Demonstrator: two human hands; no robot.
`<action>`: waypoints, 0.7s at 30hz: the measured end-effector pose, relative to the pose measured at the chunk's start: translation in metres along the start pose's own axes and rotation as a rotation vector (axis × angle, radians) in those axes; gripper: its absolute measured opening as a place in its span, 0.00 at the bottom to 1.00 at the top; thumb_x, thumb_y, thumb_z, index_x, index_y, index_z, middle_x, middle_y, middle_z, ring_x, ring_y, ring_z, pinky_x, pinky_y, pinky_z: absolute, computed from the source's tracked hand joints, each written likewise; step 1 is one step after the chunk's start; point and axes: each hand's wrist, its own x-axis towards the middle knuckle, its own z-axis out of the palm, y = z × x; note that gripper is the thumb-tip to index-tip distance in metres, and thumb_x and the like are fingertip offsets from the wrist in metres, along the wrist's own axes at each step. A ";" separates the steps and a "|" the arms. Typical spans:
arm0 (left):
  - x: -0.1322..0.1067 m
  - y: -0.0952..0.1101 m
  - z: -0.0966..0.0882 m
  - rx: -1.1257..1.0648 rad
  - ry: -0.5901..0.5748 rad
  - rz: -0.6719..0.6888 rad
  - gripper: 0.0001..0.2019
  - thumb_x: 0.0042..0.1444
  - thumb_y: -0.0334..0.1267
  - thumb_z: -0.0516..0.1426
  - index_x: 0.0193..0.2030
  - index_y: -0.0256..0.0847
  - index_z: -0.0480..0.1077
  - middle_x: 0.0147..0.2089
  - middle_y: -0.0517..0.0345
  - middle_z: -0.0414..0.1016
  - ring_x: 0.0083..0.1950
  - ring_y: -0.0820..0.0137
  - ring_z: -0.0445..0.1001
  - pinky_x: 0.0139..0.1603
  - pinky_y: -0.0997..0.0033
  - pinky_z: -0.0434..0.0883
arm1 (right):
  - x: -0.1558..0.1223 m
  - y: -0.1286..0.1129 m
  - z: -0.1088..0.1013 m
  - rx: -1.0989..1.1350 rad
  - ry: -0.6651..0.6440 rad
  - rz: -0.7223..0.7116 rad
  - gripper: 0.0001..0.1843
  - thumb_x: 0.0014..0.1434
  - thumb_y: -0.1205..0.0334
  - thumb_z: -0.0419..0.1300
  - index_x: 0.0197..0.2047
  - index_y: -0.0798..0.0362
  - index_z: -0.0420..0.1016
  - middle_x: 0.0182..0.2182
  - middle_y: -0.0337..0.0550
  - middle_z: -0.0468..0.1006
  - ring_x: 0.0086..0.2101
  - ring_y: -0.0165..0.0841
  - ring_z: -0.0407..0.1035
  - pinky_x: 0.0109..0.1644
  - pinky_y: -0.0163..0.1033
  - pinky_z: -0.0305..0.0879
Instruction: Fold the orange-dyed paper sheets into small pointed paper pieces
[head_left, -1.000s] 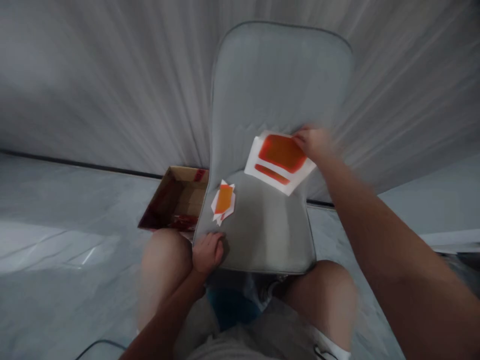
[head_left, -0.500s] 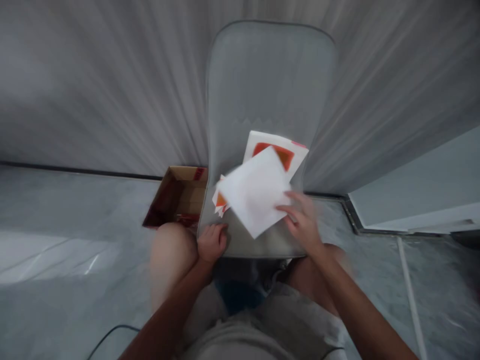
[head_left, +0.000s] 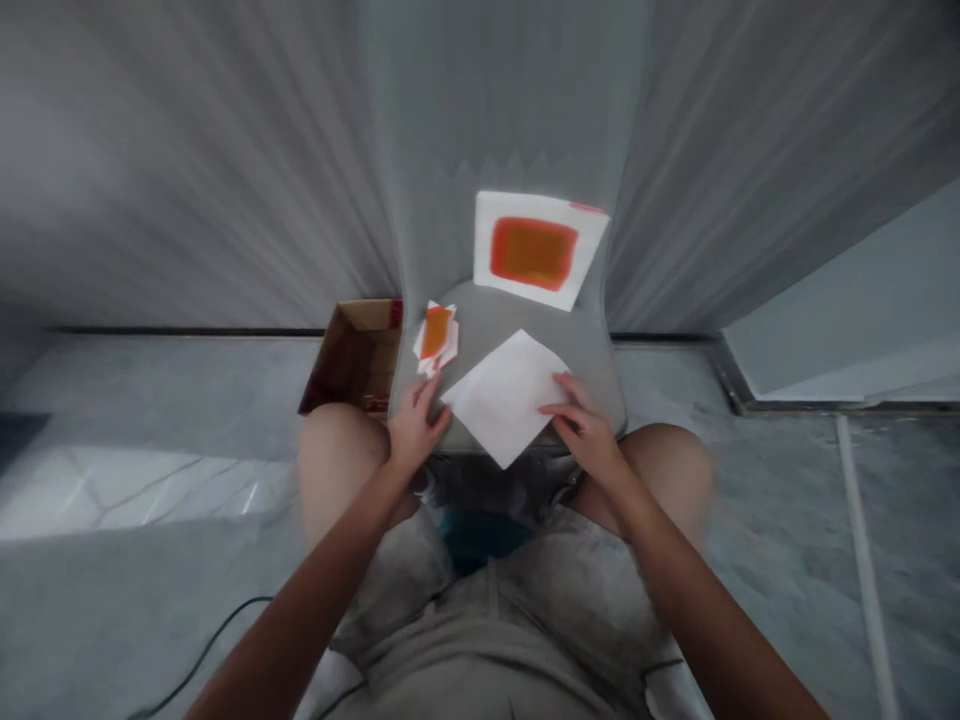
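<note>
White sheet (head_left: 504, 395) partly behind right hand (head_left: 589, 432)

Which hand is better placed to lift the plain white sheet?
Probably the right hand: it extends over the sheet at the right-hand corner. The left hand is by the opposite corner; whether it touches is unclear.

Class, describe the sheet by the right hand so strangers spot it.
Find the grey chair. Near its front edge, the right hand touches a white sheet. Its upper face shows no orange patch, unlike the farther sheet and paper pile.
</note>
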 end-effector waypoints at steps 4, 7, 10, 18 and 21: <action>-0.003 0.008 0.002 0.055 -0.114 0.300 0.22 0.68 0.35 0.55 0.67 0.50 0.72 0.72 0.47 0.67 0.67 0.53 0.71 0.62 0.52 0.71 | -0.004 0.004 -0.005 -0.112 -0.026 -0.034 0.16 0.69 0.67 0.54 0.46 0.47 0.85 0.71 0.49 0.65 0.74 0.47 0.51 0.74 0.63 0.57; -0.007 0.021 0.002 0.119 -0.191 0.418 0.28 0.66 0.30 0.54 0.72 0.51 0.66 0.76 0.50 0.62 0.76 0.50 0.61 0.67 0.45 0.66 | -0.007 0.006 -0.001 -0.240 -0.020 0.017 0.22 0.67 0.73 0.52 0.55 0.48 0.82 0.73 0.49 0.60 0.75 0.47 0.47 0.75 0.62 0.57; -0.013 0.032 0.002 0.113 -0.219 0.481 0.36 0.62 0.26 0.53 0.78 0.46 0.56 0.77 0.50 0.62 0.79 0.55 0.57 0.74 0.45 0.59 | -0.016 -0.002 0.007 -0.368 -0.034 0.082 0.34 0.62 0.78 0.51 0.68 0.49 0.72 0.76 0.51 0.54 0.76 0.48 0.43 0.75 0.63 0.56; -0.040 0.047 -0.002 0.113 -0.147 0.326 0.31 0.64 0.29 0.54 0.75 0.45 0.63 0.70 0.50 0.72 0.71 0.53 0.69 0.72 0.43 0.61 | -0.046 -0.029 0.018 -0.454 -0.344 -0.022 0.53 0.55 0.72 0.65 0.79 0.56 0.48 0.77 0.60 0.49 0.76 0.54 0.40 0.77 0.64 0.49; -0.044 0.048 -0.011 0.113 -0.132 0.276 0.31 0.63 0.31 0.56 0.74 0.46 0.64 0.72 0.51 0.69 0.73 0.50 0.66 0.72 0.42 0.62 | -0.044 -0.025 0.016 -0.508 -0.355 -0.040 0.48 0.59 0.72 0.63 0.79 0.51 0.50 0.76 0.59 0.55 0.75 0.54 0.47 0.76 0.67 0.50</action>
